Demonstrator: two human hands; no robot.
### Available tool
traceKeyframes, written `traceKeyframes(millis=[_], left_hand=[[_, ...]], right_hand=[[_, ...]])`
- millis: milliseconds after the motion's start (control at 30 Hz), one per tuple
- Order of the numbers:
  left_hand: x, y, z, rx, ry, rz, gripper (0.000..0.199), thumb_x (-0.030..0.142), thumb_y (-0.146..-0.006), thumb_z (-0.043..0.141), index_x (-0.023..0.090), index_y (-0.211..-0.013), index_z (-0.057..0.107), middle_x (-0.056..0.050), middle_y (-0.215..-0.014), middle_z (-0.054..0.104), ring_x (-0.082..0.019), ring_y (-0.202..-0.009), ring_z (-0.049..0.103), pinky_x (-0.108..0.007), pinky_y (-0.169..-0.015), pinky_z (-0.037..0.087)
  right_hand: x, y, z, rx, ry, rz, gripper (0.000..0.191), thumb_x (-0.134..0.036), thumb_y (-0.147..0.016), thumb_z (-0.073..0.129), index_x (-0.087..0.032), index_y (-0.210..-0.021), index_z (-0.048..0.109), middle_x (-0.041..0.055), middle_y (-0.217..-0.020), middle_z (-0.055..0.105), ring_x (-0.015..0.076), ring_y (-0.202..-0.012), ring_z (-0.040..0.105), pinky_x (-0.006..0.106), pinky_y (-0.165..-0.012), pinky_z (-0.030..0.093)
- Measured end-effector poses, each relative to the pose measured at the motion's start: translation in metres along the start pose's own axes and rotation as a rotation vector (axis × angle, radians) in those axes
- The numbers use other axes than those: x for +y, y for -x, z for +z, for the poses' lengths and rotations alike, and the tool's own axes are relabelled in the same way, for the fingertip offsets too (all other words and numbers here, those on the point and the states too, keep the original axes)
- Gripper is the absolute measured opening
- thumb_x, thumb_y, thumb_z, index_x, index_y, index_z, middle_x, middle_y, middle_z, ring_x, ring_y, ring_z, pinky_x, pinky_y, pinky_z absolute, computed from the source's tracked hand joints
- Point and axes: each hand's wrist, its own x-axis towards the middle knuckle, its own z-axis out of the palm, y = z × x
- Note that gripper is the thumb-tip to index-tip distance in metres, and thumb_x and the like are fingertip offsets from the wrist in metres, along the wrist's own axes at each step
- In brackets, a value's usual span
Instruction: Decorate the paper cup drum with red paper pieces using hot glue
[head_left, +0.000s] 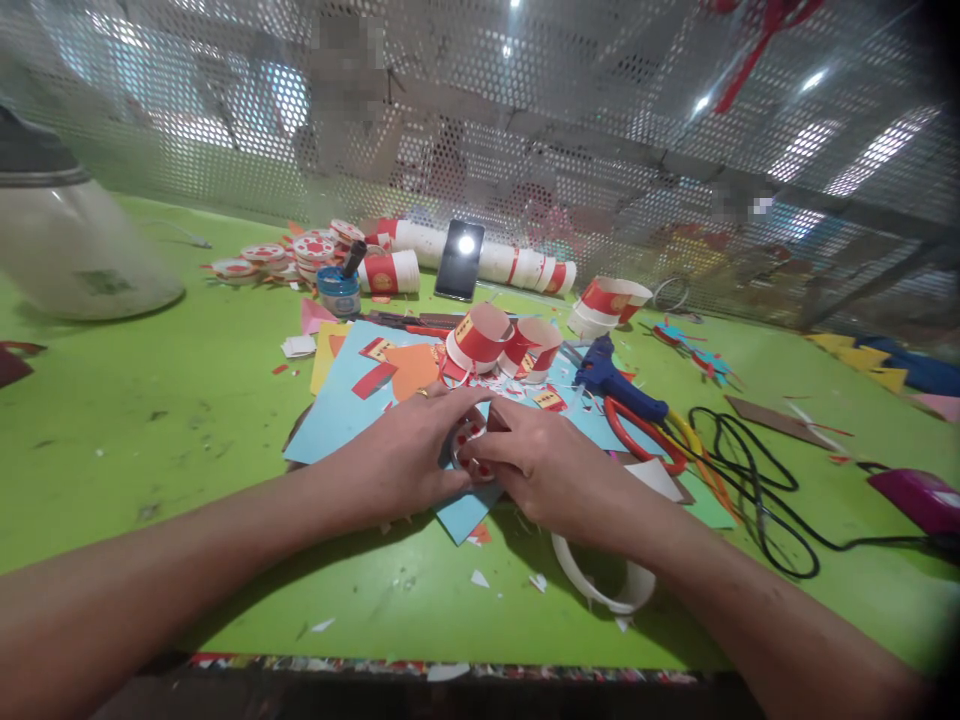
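Note:
Between my two hands is a small round paper-cup piece (469,435), white with red spots, partly covered by my fingers. My left hand (409,445) curls around its left side, with a ring on one finger. Fingers of my right hand (551,465) are bent onto its face from the right, closed against it. Beneath lie light blue paper sheets (322,410). Just beyond my fingertips stand two cut red-and-white paper cups (480,340), (531,348), among red and white scraps. A white paper ring (604,595) lies under my right forearm.
A blue glue gun (619,380) and orange-handled scissors (637,435) lie to the right, beside a looping black cable (757,490). Farther back are a blue jar (339,290), a phone (460,262), stacked cups (517,262) and spotted discs (311,248). A perforated screen (450,130) rises behind.

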Motion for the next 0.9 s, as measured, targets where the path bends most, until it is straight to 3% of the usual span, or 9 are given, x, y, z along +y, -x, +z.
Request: traceKeyframes(millis=[333, 900], left_hand=[[-0.0002, -0.0004, 0.0003, -0.004, -0.009, -0.009, 0.044, 0.023, -0.078, 0.064, 0.017, -0.118, 0.048, -0.008, -0.102, 0.066, -0.024, -0.091, 0.059, -0.036, -0.073, 0.047], [-0.0028, 0.0007, 0.0029, -0.008, -0.033, -0.012, 0.052, 0.028, -0.08, 0.065, 0.017, -0.127, 0.045, -0.008, -0.104, 0.066, -0.024, -0.093, 0.058, -0.036, -0.074, 0.048]], right_hand=[[0.0004, 0.0023, 0.0008, -0.043, 0.089, -0.019, 0.022, -0.006, -0.09, 0.048, -0.016, -0.093, 0.069, 0.0084, -0.1, 0.056, 0.0169, -0.079, 0.053, 0.028, -0.061, 0.033], [-0.0016, 0.0033, 0.0028, -0.016, 0.042, -0.018, 0.02, -0.005, -0.089, 0.047, -0.013, -0.087, 0.066, 0.0041, -0.087, 0.052, 0.0139, -0.071, 0.046, 0.027, -0.058, 0.031]])
